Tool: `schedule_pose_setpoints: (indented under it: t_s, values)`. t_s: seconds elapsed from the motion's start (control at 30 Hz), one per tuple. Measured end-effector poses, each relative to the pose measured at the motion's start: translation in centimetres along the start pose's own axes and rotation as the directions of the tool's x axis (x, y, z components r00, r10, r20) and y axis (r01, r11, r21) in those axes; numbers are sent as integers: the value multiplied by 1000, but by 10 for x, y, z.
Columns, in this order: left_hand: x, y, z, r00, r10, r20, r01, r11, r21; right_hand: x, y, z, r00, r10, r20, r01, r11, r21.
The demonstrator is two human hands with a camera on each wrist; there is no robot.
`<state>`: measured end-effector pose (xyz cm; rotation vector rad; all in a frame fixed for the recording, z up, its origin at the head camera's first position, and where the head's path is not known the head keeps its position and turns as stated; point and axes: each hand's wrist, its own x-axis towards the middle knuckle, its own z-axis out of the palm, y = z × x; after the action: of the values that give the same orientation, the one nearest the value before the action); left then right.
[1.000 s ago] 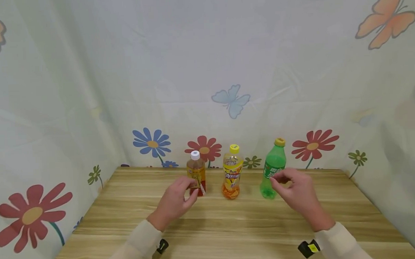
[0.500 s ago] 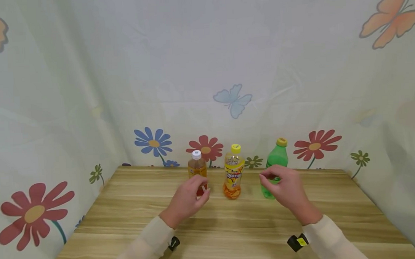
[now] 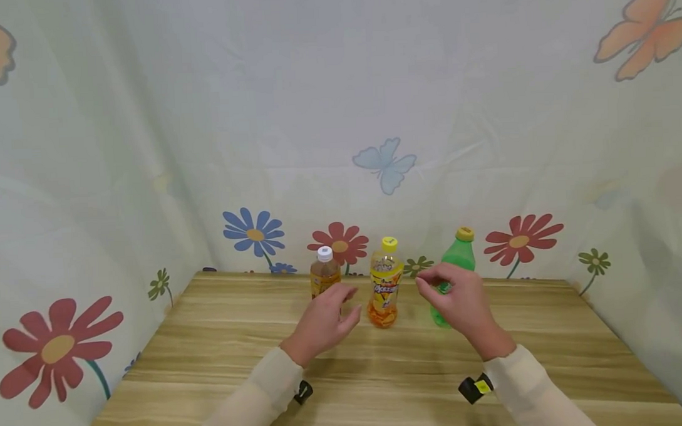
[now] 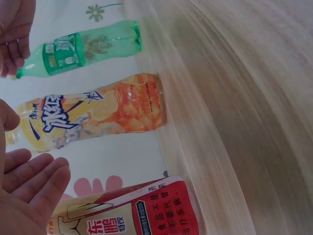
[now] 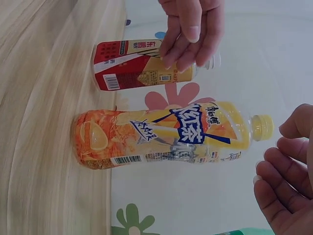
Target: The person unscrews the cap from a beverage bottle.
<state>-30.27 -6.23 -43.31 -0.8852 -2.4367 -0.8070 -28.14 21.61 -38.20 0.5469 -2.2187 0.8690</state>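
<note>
Three drink bottles stand upright in a row. The left one (image 3: 324, 279) has a white cap and a red and yellow label. In the middle is an iced tea bottle (image 3: 384, 288) with a yellow cap and an orange, fruit-printed lower part. A green soda bottle (image 3: 459, 256) with a yellow cap stands on the right, partly hidden behind my right hand (image 3: 461, 301). My left hand (image 3: 324, 320) overlaps the left bottle in the head view. Both hands have loosely bent fingers and hold nothing. In the right wrist view, my right fingertips are close to the iced tea bottle's cap (image 5: 263, 127).
The bottles stand on a wood-grain table (image 3: 381, 387) near its back edge. Behind it hangs a pale curtain (image 3: 292, 114) printed with flowers and butterflies. Dark wrist cameras sit below both cream sleeves (image 3: 268, 391).
Both hands have moved inward toward the middle bottle, the left one to the right and the right one to the left. The bottles stay standing where they were.
</note>
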Motion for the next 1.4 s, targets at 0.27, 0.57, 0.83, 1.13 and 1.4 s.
schedule_pose_setpoints:
  t_s: [0.27,0.57,0.83,1.13,1.4]
  values:
    - [6,3,11,995,-72,71,75,996,-43,2,0,4,996,93,11,-94,992,83]
    - [13,4,25,981,-150,123,163,981,-102,10,-4,7,984,174,42,-178,976,125]
    - [16,4,33,960,-223,169,247,959,-137,18,-7,12,970,236,62,-243,956,166]
    - [20,4,45,953,-252,170,276,952,-130,30,-4,22,922,350,169,-386,868,312]
    - [22,10,56,940,-310,145,330,933,-145,45,-6,29,896,397,199,-444,804,397]
